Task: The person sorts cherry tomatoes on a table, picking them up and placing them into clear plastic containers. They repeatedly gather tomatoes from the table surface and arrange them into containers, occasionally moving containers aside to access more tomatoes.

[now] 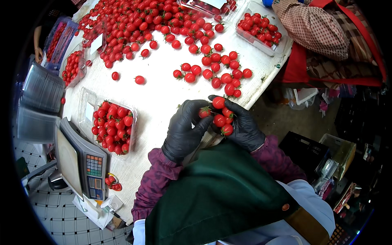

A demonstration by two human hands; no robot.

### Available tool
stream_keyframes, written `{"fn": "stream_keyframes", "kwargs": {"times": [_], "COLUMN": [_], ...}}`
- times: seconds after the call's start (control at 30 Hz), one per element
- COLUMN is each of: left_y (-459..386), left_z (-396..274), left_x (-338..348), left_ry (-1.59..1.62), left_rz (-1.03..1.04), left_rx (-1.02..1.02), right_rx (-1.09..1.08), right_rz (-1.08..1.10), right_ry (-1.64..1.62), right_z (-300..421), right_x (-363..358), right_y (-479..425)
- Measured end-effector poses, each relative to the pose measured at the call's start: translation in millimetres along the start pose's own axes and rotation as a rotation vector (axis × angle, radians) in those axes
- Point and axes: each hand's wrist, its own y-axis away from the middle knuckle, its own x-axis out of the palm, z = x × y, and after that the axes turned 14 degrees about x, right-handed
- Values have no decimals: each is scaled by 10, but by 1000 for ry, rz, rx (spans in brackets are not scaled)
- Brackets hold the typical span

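Observation:
Both hands wear black gloves and meet over the table's near edge. Between the fingers and thumb of my left hand (185, 127) is one cherry tomato (204, 112) with a green calyx. My right hand (243, 127) cups several cherry tomatoes (219, 120) in its palm and fingers. Just beyond the hands lies a loose cluster of cherry tomatoes (226, 78) on the white tabletop (156, 101). To the left, a clear plastic clamshell box (133, 137) with its lid folded back holds a heap of cherry tomatoes (111, 127).
A large tomato pile (137, 21) covers the far side. Other filled punnets stand at far right (255, 43) and far left (80, 75). A digital scale (82, 162) and stacked clear lids or trays (43, 88) line the left. A checked bag (343, 70) sits right; another person's hand (38, 55) shows far left.

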Motion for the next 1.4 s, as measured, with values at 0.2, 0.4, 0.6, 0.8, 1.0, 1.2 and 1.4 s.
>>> {"fn": "stream_keyframes", "kwargs": {"times": [0.2, 0.4, 0.6, 0.8, 1.0, 1.2, 1.4], "left_y": [14, 90, 304, 740, 1067, 1000, 1127], "left_z": [20, 36, -26, 103, 129, 12, 58], "left_x": [-79, -138, -269, -1009, -1612, -1607, -1639], "left_ry": [819, 1124, 370, -436, 458, 780, 918], "left_rz": [-148, -283, -338, -861, -1061, -1161, -1006], "left_rx": [-349, -407, -211, 46, -68, -185, -101], "right_rx": [1, 1, 17, 69, 97, 119, 138], "right_rz": [-37, -42, -121, -83, -168, -149, -141], "right_ry": [-91, 147, 354, 396, 488, 479, 467], "right_z": [15, -6, -105, -149, -182, -200, -226], "right_x": [-69, 6, 168, 279, 446, 433, 446], "right_y": [5, 14, -35, -88, -108, -113, -117]}}
